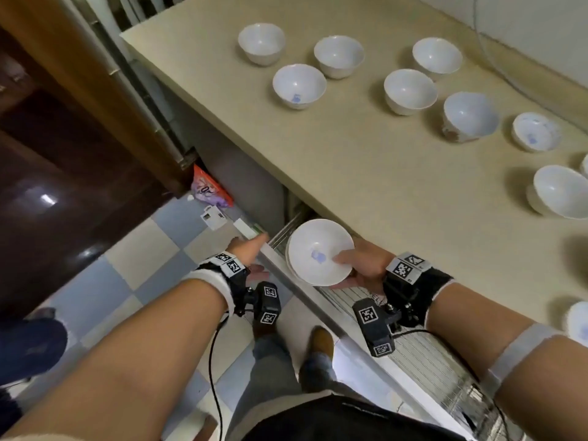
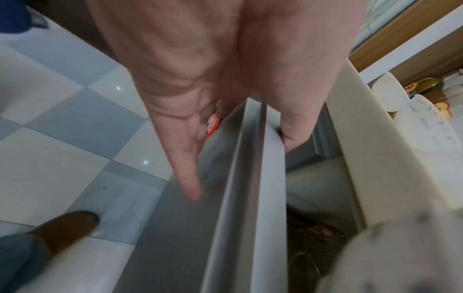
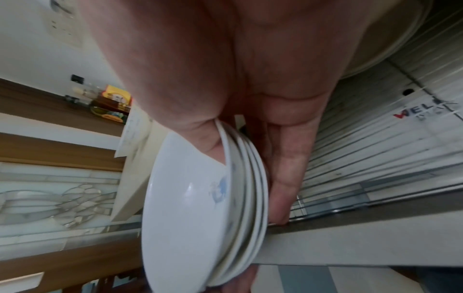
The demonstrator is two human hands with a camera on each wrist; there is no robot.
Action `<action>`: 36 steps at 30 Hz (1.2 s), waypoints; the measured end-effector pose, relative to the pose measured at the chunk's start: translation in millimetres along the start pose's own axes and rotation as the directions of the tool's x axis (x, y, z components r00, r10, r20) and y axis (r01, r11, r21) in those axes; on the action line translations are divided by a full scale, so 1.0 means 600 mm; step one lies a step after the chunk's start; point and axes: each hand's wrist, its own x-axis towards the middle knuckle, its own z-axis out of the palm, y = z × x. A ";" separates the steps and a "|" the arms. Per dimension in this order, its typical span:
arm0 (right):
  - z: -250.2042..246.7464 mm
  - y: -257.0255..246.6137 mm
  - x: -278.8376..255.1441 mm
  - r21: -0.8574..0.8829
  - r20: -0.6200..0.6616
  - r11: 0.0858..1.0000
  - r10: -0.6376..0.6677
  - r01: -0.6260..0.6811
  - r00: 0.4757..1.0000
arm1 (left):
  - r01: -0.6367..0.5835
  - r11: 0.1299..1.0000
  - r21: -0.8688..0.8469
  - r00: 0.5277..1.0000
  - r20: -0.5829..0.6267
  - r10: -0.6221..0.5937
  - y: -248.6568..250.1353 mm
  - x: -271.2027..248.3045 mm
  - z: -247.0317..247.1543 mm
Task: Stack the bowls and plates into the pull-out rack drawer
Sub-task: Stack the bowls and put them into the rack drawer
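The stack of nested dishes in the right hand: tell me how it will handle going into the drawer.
The stack of nested dishes looks glazed, so probably slippery and breakable. The right hand pinches it with only the thumb over one rim, so the layers may slide apart when tilted. Several layers likely make it heavy for one hand.

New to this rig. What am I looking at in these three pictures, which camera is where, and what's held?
No robot here: a person with cameras strapped on the head and each wrist. The head view looks down at both arms. The right hand grips a nested stack of bowls, thumb inside the rim, over the pulled-out rack drawer. The right wrist view shows that stack edge-on. The left hand holds the drawer front, thumb over its top edge, seen close in the left wrist view. More white bowls stand separately on the beige counter.
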 end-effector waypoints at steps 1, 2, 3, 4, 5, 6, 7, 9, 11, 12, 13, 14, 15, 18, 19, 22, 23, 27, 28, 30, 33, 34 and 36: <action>0.001 0.010 0.009 0.019 -0.015 1.000 0.015 -0.015 1.000 | -0.013 0.998 -0.066 1.000 0.017 0.014 -0.001 0.005 0.003; 0.002 0.018 0.016 0.039 -0.032 0.999 0.033 -0.032 0.999 | -0.012 0.993 -0.119 0.999 0.035 0.016 -0.001 0.006 0.003; 0.003 0.026 0.022 0.074 -0.049 0.996 0.052 -0.048 0.997 | -0.012 0.989 -0.144 0.998 0.053 0.020 -0.004 0.009 0.002; 0.003 0.033 0.027 0.119 -0.068 0.991 0.073 -0.064 0.995 | -0.014 0.989 -0.149 0.998 0.065 0.024 -0.005 0.010 0.000; 0.003 0.038 0.033 0.164 -0.080 0.984 0.089 -0.075 0.993 | -0.019 0.989 -0.145 0.997 0.071 0.029 -0.006 0.010 -0.004; 0.004 0.041 0.038 0.201 -0.088 0.976 0.100 -0.081 0.991 | -0.016 0.988 -0.152 0.997 0.076 0.028 -0.008 0.013 -0.008; 0.005 0.046 0.042 0.234 -0.095 0.968 0.111 -0.086 0.989 | -0.009 0.987 -0.157 0.996 0.083 0.023 -0.011 0.012 -0.011; 0.007 0.053 0.054 0.272 -0.108 0.957 0.138 -0.104 0.984 | -0.002 0.988 -0.157 0.996 0.092 0.016 -0.016 0.011 -0.018; 0.010 0.061 0.073 0.284 -0.132 0.948 0.183 -0.140 0.974 | -0.014 0.989 -0.149 0.995 0.093 0.028 -0.023 0.014 -0.027; 0.012 0.065 0.085 0.281 -0.147 0.946 0.207 -0.160 0.967 | -0.012 0.990 -0.143 0.995 0.094 0.026 -0.026 0.017 -0.033; 0.015 0.070 0.099 0.267 -0.164 0.946 0.234 -0.186 0.958 | -0.007 0.990 -0.138 0.995 0.098 0.021 -0.032 0.020 -0.039; 0.019 0.074 0.114 0.248 -0.178 0.946 0.257 -0.209 0.950 | -0.003 0.991 -0.133 0.995 0.102 0.017 -0.038 0.023 -0.044; 0.023 0.079 0.131 0.237 -0.190 0.946 0.269 -0.222 0.944 | -0.004 0.991 -0.131 0.995 0.103 0.017 -0.043 0.025 -0.050; 0.034 0.097 0.185 0.226 -0.186 0.944 0.283 -0.239 0.941 | -0.029 0.991 -0.129 0.997 0.066 0.038 -0.060 0.028 -0.063; 0.037 0.105 0.204 0.219 -0.179 0.945 0.283 -0.242 0.942 | -0.035 0.991 -0.129 0.997 0.063 0.043 -0.066 0.029 -0.067; 0.046 0.126 0.253 0.170 -0.162 0.957 0.263 -0.235 0.951 | -0.064 0.992 -0.112 0.996 0.059 0.070 -0.081 0.030 -0.076; 0.049 0.133 0.268 0.166 -0.159 0.959 0.255 -0.229 0.954 | -0.067 0.991 -0.120 0.995 0.061 0.075 -0.085 0.030 -0.076; 0.064 0.158 0.310 0.221 -0.160 0.952 0.249 -0.211 0.955 | -0.076 0.987 -0.139 0.995 0.052 0.084 -0.093 0.030 -0.078; 0.067 0.160 0.317 0.230 -0.154 0.950 0.247 -0.208 0.957 | -0.078 0.987 -0.138 0.995 0.050 0.086 -0.094 0.032 -0.078; 0.072 0.163 0.328 0.228 -0.131 0.952 0.238 -0.204 0.962 | -0.081 0.987 -0.139 0.995 0.046 0.088 -0.094 0.032 -0.079; 0.074 0.169 0.341 0.233 -0.122 0.954 0.221 -0.189 0.968 | -0.082 0.987 -0.136 0.996 0.036 0.087 -0.093 0.031 -0.080; 0.075 0.169 0.343 0.247 -0.114 0.951 0.219 -0.186 0.969 | -0.080 0.988 -0.135 0.996 0.036 0.086 -0.093 0.031 -0.080; 0.077 0.169 0.346 0.281 -0.074 0.940 0.222 -0.193 0.972 | -0.084 0.987 -0.134 0.995 0.037 0.090 -0.093 0.030 -0.080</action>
